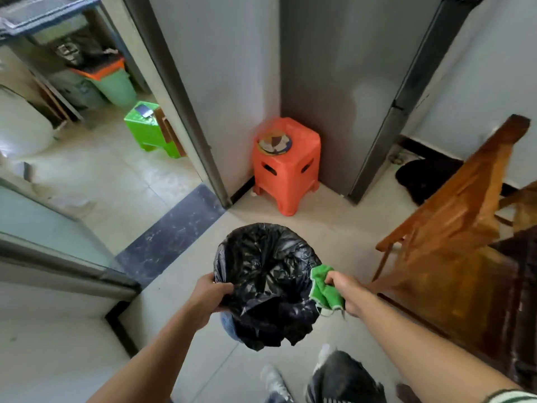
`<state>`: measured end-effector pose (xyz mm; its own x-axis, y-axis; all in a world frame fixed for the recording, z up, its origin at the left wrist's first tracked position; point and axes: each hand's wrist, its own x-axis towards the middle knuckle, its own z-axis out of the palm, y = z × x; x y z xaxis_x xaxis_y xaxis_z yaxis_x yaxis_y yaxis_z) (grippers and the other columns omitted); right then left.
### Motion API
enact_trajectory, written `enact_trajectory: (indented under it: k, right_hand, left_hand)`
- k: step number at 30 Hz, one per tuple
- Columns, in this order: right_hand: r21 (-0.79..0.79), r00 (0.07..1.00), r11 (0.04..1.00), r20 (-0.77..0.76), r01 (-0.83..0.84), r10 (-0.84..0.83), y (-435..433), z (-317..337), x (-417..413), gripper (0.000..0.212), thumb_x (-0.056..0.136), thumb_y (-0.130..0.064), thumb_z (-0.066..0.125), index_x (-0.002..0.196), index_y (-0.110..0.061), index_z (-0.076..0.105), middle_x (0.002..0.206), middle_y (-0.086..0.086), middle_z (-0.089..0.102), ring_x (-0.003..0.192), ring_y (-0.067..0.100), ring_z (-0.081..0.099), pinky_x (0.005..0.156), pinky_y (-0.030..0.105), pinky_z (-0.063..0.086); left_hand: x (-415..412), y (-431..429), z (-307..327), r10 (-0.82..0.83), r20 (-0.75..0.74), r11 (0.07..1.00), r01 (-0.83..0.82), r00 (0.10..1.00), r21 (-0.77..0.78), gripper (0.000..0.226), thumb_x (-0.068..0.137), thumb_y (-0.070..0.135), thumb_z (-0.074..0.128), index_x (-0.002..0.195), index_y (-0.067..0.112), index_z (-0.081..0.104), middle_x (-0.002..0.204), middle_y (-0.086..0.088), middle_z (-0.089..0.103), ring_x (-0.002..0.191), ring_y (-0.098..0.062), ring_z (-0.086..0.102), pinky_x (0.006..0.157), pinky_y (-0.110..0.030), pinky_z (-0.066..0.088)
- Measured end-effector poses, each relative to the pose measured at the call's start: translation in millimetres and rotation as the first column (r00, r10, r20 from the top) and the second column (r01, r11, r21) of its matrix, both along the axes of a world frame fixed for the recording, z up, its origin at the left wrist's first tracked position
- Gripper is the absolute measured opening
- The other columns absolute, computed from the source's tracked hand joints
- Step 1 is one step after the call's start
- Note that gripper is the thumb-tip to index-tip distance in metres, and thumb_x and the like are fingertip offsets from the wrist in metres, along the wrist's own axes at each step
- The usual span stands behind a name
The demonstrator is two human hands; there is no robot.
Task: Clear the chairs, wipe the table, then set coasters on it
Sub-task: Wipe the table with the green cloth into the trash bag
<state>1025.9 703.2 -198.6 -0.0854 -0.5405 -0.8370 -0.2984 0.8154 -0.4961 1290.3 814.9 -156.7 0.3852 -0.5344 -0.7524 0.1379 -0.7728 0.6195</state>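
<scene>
Your left hand (209, 295) gripping the crinkled black plastic bin liner (268, 283) at its left rim, your right hand (344, 292) clutching a bunched green terry cloth (324, 289) at its right rim, orange square plastic stool (286, 164) in the floor's corner, slatted wooden chair (453, 225) at right.

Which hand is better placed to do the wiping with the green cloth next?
Right, probably. The right hand grips the green cloth, on the side nearest the wooden chair. The left hand is busy gripping the rim of the black bin bag, so it would have to let go first.
</scene>
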Motion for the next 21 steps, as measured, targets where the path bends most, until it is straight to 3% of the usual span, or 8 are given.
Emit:
enact_trajectory:
  k: [4,8,10,13,16,21]
  right_hand:
    - [-0.022,0.999,0.999,-0.034,-0.037,0.037,-68,-6,38,0.004,0.081,-0.001,0.058,0.080,-0.001,0.053,0.071,0.016,0.055,0.060,0.027,0.055,0.054,0.030,0.046]
    - [-0.019,0.995,0.996,-0.048,-0.085,0.084,-149,-28,74,0.005,0.080,-0.002,0.058,0.082,-0.001,0.054,0.076,0.018,0.056,0.070,0.030,0.057,0.064,0.036,0.049]
    - [0.007,0.990,0.992,-0.057,-0.127,0.127,-196,-42,97,0.006,0.080,-0.003,0.058,0.085,0.000,0.056,0.079,0.018,0.058,0.072,0.031,0.059,0.065,0.036,0.050]
    - [0.016,0.980,0.981,-0.056,-0.193,0.193,-253,-51,130,0.002,0.081,-0.003,0.057,0.081,-0.001,0.057,0.075,0.016,0.058,0.066,0.027,0.058,0.056,0.027,0.045]
    - [0.004,0.971,0.973,-0.070,-0.229,0.228,-299,-58,160,0.001,0.080,-0.001,0.056,0.079,-0.001,0.058,0.074,0.015,0.057,0.067,0.027,0.055,0.059,0.028,0.044]
    - [0.015,0.950,0.956,-0.107,-0.293,0.293,-362,-79,204,0.009,0.081,-0.003,0.058,0.073,-0.005,0.057,0.072,0.012,0.056,0.065,0.025,0.053,0.057,0.027,0.041]
  left_hand:
    - [37,-51,-8,-0.066,-0.012,0.996,0.067,0.998,0.061,0.026,0.082,-0.007,0.062,0.106,0.004,0.061,0.098,-0.018,0.071,0.079,-0.028,0.068,0.056,-0.033,0.057]
    - [70,-115,-27,-0.120,-0.014,0.983,0.121,0.993,0.141,0.024,0.083,-0.005,0.064,0.106,0.004,0.060,0.099,-0.020,0.070,0.081,-0.030,0.066,0.066,-0.037,0.060]
    - [87,-153,-38,-0.115,0.004,0.976,0.112,0.993,0.184,0.023,0.083,-0.004,0.065,0.105,0.003,0.060,0.095,-0.019,0.070,0.075,-0.028,0.066,0.060,-0.034,0.057]
    - [107,-201,-51,-0.074,0.051,0.975,0.061,0.996,0.216,0.017,0.083,-0.007,0.064,0.095,0.003,0.058,0.087,-0.019,0.067,0.066,-0.026,0.063,0.056,-0.031,0.053]
    - [124,-240,-64,-0.006,0.090,0.971,-0.016,0.996,0.239,0.019,0.081,-0.011,0.062,0.085,0.006,0.054,0.089,-0.022,0.064,0.070,-0.032,0.063,0.054,-0.034,0.053]
    - [159,-293,-96,0.043,0.053,0.959,-0.056,0.998,0.276,0.022,0.081,-0.014,0.057,0.089,0.006,0.052,0.078,-0.015,0.063,0.064,-0.028,0.063,0.057,-0.036,0.054]
